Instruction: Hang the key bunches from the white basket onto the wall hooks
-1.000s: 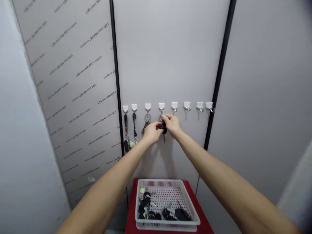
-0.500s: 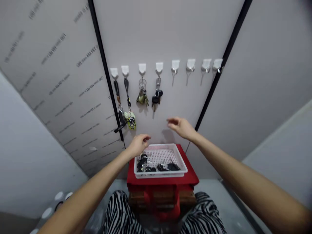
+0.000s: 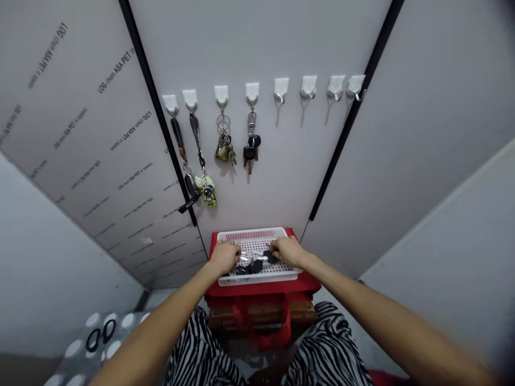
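A white perforated plastic basket (image 3: 237,236) holds several keys with black heads (image 3: 254,266) near its front side. My left hand (image 3: 225,256) reaches into the basket's left part with fingers curled down. What lies under those fingertips is hidden. On the right side of the basket, my right hand (image 3: 287,251) has its fingers closed at a black-headed key (image 3: 269,257). On the wall above hang a key bunch with black heads (image 3: 250,153), a ring of brass-coloured keys (image 3: 224,150), a strap with a green astronaut charm (image 3: 208,194) and a dark strap keyring (image 3: 177,134).
White adhesive hooks (image 3: 309,87) run in a row along the wall; those on the right carry nothing. Under the basket lies a red bag (image 3: 309,284) on a wooden stool (image 3: 261,311). Black hair-tie-like loops (image 3: 100,335) rest on a dotted surface at lower left.
Both hands have come down from in front of the wall into the basket. The right hand has closed at a black-headed key, which sits further back than the other keys. The view has shifted slightly.
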`<state>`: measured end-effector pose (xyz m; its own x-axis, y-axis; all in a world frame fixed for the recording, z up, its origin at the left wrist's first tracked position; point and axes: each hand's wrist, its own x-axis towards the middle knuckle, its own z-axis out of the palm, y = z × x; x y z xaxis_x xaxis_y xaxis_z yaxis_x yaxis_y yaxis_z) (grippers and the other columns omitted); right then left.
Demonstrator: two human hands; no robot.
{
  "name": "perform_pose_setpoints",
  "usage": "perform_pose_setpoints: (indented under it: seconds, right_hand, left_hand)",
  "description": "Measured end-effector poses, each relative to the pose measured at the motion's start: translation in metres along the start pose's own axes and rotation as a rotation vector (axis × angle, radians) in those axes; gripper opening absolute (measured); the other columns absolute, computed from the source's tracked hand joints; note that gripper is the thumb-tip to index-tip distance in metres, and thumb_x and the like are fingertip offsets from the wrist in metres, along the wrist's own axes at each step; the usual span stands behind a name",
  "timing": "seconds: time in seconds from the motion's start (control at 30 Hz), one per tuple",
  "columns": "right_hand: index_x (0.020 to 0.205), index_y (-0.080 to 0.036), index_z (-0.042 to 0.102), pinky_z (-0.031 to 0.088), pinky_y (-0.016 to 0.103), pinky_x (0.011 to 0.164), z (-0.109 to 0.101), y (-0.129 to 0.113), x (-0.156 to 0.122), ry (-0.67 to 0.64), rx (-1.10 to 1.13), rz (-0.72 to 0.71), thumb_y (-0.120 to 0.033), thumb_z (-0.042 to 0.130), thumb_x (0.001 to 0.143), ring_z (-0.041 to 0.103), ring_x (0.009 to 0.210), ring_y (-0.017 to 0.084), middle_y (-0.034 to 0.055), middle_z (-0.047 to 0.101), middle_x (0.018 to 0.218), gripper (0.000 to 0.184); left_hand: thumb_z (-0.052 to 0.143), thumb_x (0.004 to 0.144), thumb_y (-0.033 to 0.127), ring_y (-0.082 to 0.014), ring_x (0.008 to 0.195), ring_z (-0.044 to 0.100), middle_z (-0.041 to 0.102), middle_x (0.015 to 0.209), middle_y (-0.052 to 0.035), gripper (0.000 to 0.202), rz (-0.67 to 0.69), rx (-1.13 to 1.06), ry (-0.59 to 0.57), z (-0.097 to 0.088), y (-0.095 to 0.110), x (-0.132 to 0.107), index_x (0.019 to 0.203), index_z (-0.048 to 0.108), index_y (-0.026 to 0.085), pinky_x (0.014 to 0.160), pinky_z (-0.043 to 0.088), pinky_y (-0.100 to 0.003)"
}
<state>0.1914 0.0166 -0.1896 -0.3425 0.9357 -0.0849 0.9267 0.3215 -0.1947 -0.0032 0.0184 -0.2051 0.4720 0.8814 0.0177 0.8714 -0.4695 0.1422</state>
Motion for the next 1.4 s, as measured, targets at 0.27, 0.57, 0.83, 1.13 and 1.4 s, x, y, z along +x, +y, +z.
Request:
perform_pose_setpoints:
  seconds: [0.27,0.57,0.83,1.13,1.4]
  right_hand:
    - [0.074,-0.019,0.057,0.035,0.022,0.060,-0.009,0.006,0.013,0.125,0.176,0.016,-0.017,0.042,0.061,0.052,0.068,0.013,0.0024,0.060,0.073,0.020]
    - [0.092,-0.014,0.052,0.036,0.024,0.071,-0.020,-0.028,0.013,0.110,0.667,-0.193,-0.010,0.036,0.059,0.050,0.077,0.012,0.0039,0.057,0.086,0.037]
    - [0.067,-0.012,0.054,0.036,0.021,0.057,-0.022,-0.037,0.018,0.096,1.126,-0.152,-0.023,0.044,0.061,0.046,0.056,0.008,-0.0018,0.053,0.058,0.016]
    - [0.059,-0.012,0.049,0.030,0.018,0.042,-0.078,-0.025,0.022,0.394,1.112,-0.002,-0.028,0.044,0.059,0.036,0.041,0.004,-0.0040,0.044,0.047,0.017]
    - [0.059,-0.012,0.052,0.031,0.018,0.042,-0.156,-0.014,0.026,0.652,0.904,-0.089,-0.028,0.045,0.058,0.037,0.043,0.005,-0.0032,0.046,0.048,0.018]
  left_hand:
    - [0.040,0.064,0.021,-0.0079,0.055,0.042,0.047,0.056,0.0028,0.013,-0.135,-0.734,0.122,-0.017,-0.001,0.020,0.064,0.050,0.014,0.054,0.033,-0.019]
    - [0.047,0.059,0.018,-0.0042,0.049,0.040,0.043,0.055,0.0039,0.006,-0.207,-1.359,0.123,-0.041,0.019,0.027,0.060,0.046,0.012,0.044,0.035,-0.015]
    - [0.050,0.057,0.020,-0.0046,0.049,0.044,0.047,0.056,0.0030,0.009,-0.170,-1.591,0.176,-0.066,0.026,0.030,0.061,0.045,0.012,0.046,0.037,-0.016]
    - [0.050,0.057,0.017,-0.0064,0.059,0.049,0.052,0.065,-0.0007,0.010,-0.133,-1.577,0.305,-0.101,0.032,0.035,0.064,0.044,0.013,0.051,0.036,-0.016]
    - [0.042,0.059,0.005,-0.0100,0.075,0.047,0.052,0.081,-0.0038,0.025,0.129,-0.840,0.613,-0.157,0.071,0.059,0.081,0.048,0.014,0.071,0.037,-0.024]
